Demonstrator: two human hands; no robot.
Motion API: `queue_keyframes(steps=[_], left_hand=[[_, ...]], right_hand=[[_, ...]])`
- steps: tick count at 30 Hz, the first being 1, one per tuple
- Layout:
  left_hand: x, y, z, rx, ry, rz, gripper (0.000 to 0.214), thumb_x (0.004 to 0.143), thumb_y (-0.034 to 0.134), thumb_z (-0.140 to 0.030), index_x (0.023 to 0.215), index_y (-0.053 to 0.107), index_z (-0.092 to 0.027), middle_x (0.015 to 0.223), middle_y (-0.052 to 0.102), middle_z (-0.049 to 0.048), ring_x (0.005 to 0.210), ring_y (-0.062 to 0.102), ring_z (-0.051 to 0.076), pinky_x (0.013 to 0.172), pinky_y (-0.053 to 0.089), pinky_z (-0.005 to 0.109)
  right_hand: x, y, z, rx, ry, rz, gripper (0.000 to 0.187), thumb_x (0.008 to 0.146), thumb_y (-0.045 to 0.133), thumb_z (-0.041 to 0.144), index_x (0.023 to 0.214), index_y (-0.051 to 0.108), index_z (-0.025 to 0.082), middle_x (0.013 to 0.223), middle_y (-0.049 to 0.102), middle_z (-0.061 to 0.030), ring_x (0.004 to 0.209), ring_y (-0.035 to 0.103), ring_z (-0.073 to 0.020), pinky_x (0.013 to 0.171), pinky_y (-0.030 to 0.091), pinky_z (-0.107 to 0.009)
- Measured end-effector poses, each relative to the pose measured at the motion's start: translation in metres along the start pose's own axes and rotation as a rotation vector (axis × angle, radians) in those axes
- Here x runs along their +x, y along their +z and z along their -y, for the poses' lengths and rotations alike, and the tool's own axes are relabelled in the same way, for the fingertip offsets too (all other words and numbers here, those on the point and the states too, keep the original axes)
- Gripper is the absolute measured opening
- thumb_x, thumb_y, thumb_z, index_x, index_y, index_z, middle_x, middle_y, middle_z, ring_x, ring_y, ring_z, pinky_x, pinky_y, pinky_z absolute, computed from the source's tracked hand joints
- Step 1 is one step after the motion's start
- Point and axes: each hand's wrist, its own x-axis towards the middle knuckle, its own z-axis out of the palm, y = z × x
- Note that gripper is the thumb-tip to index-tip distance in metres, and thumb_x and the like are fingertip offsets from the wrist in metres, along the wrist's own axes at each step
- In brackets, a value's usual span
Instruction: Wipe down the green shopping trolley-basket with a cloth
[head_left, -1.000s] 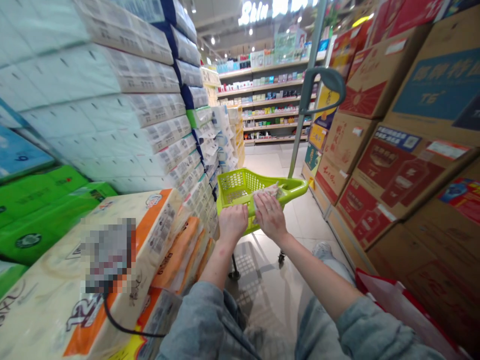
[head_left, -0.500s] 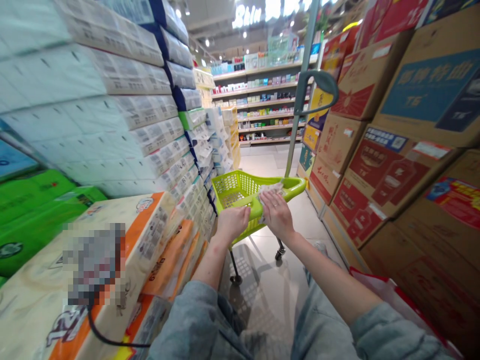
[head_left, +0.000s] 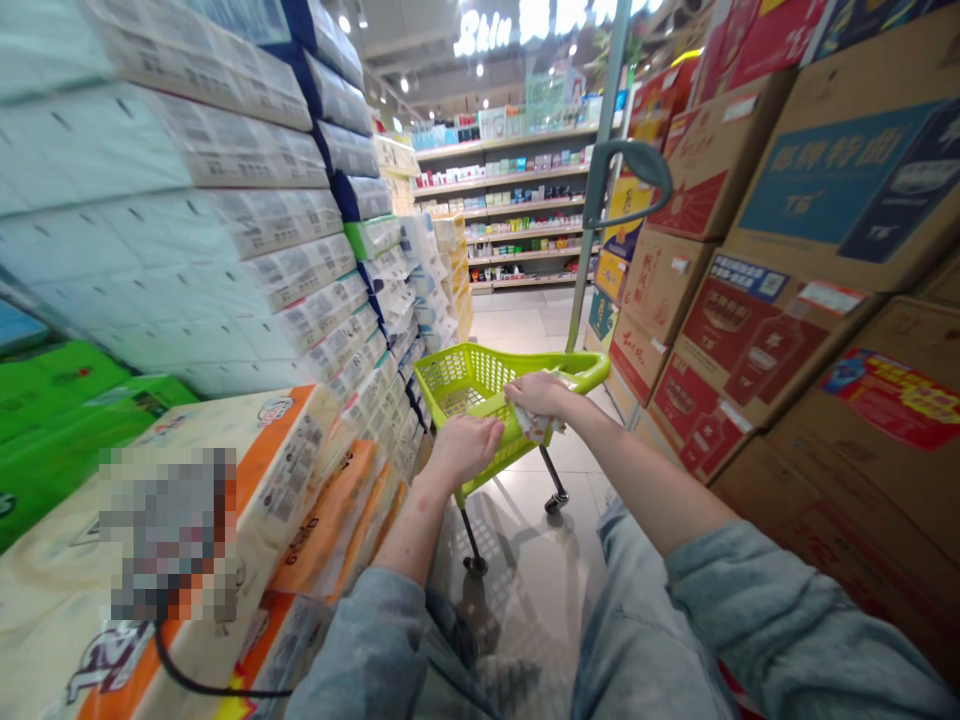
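A lime-green shopping cart [head_left: 442,383] with a perforated basket stands in front of me, on thin dark legs with casters. My left hand [head_left: 466,447] is closed around the near edge of its basket. On the cart's near right part, my right hand [head_left: 538,393] presses a crumpled whitish cloth [head_left: 534,428] against the green plastic. Its fingers are bent over the cloth, which hangs out below the palm. The basket's visible floor shows only its holes. Part of the rim is covered by both hands.
Stacked tissue packs [head_left: 277,200] form a wall on the left, with a cream and orange pack [head_left: 247,500] in front. Cardboard cartons [head_left: 780,340] are piled on the right. A glass door's handle [head_left: 637,180] stands beyond the cart, before stocked shelves [head_left: 517,200].
My right hand has turned and slid the cloth toward me, down over the cart's near edge. The left hand keeps its grip. The view has shifted slightly.
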Motion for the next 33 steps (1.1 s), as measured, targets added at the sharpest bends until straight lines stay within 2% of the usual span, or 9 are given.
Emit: queue_keyframes(steps=[2,5,9,15,17,20,26,29,33], left_hand=[[-0.002,0.000,0.009,-0.032,0.059,0.007,0.052,0.098,0.021,-0.034,0.075,0.065,-0.018,0.079,0.070,0.0053,0.079,0.063,0.016,0.083,0.042,0.030],[-0.003,0.006,0.014,-0.034,-0.033,0.002,0.055,0.098,0.020,-0.031,0.070,0.065,-0.016,0.077,0.070,0.0080,0.077,0.063,0.017,0.078,0.043,0.030],[-0.001,0.017,0.003,0.003,-0.204,-0.070,0.054,0.096,0.022,-0.030,0.069,0.066,-0.014,0.074,0.069,0.0119,0.073,0.063,0.020,0.073,0.043,0.031],[0.001,0.024,-0.010,-0.008,-0.243,-0.176,0.052,0.094,0.024,-0.026,0.069,0.068,-0.013,0.071,0.069,0.0113,0.072,0.063,0.019,0.074,0.042,0.031],[0.001,0.024,-0.011,-0.006,-0.235,-0.181,0.051,0.093,0.024,-0.025,0.068,0.067,-0.013,0.070,0.069,0.0111,0.070,0.062,0.019,0.073,0.042,0.031],[0.001,0.023,-0.009,-0.015,-0.198,-0.184,0.051,0.094,0.024,-0.025,0.067,0.066,-0.014,0.070,0.068,0.0107,0.069,0.062,0.018,0.072,0.042,0.031],[0.001,0.024,-0.008,-0.057,-0.115,-0.191,0.050,0.095,0.024,-0.024,0.063,0.061,-0.016,0.067,0.067,0.0083,0.067,0.061,0.017,0.072,0.040,0.030],[0.002,0.026,-0.010,-0.067,-0.112,-0.211,0.050,0.095,0.024,-0.025,0.060,0.059,-0.017,0.065,0.066,0.0082,0.067,0.060,0.017,0.072,0.040,0.031],[0.003,0.027,-0.009,-0.123,-0.095,-0.214,0.050,0.095,0.023,-0.026,0.057,0.054,-0.018,0.062,0.063,0.0065,0.064,0.057,0.017,0.070,0.040,0.030]], right_hand=[[0.002,-0.003,-0.002,0.034,0.014,0.049,0.043,0.094,0.033,0.035,0.090,0.073,0.019,0.096,0.073,-0.0080,0.087,0.067,-0.0195,0.070,0.043,-0.025],[-0.002,-0.004,-0.005,0.024,0.020,0.031,0.044,0.094,0.033,0.035,0.089,0.073,0.018,0.097,0.073,-0.0088,0.086,0.066,-0.0196,0.069,0.042,-0.025],[-0.018,0.006,-0.002,-0.046,-0.038,-0.165,0.042,0.094,0.033,0.030,0.082,0.071,0.016,0.089,0.073,-0.0090,0.083,0.064,-0.0192,0.076,0.042,-0.028],[-0.054,0.039,0.019,0.028,-0.202,-0.585,0.034,0.095,0.037,0.024,0.081,0.067,0.018,0.090,0.070,-0.0065,0.102,0.056,-0.0197,0.103,0.034,-0.037],[-0.063,0.048,0.025,0.064,-0.242,-0.648,0.031,0.094,0.038,0.023,0.085,0.067,0.019,0.093,0.069,-0.0057,0.105,0.055,-0.0195,0.107,0.032,-0.039],[-0.067,0.051,0.024,0.076,-0.303,-0.650,0.028,0.094,0.039,0.024,0.091,0.067,0.020,0.097,0.069,-0.0056,0.105,0.057,-0.0188,0.108,0.034,-0.041],[-0.061,0.042,-0.010,0.051,-0.468,-0.612,0.031,0.095,0.037,0.025,0.106,0.065,0.017,0.112,0.068,-0.0075,0.119,0.053,-0.0195,0.110,0.035,-0.043],[-0.061,0.042,-0.033,0.074,-0.417,-0.649,0.036,0.096,0.035,0.024,0.120,0.060,0.017,0.127,0.061,-0.0076,0.126,0.048,-0.0183,0.110,0.035,-0.043],[-0.060,0.041,-0.074,0.091,-0.280,-0.660,0.040,0.097,0.031,0.025,0.125,0.057,0.015,0.130,0.059,-0.0085,0.125,0.049,-0.0169,0.110,0.035,-0.039]])
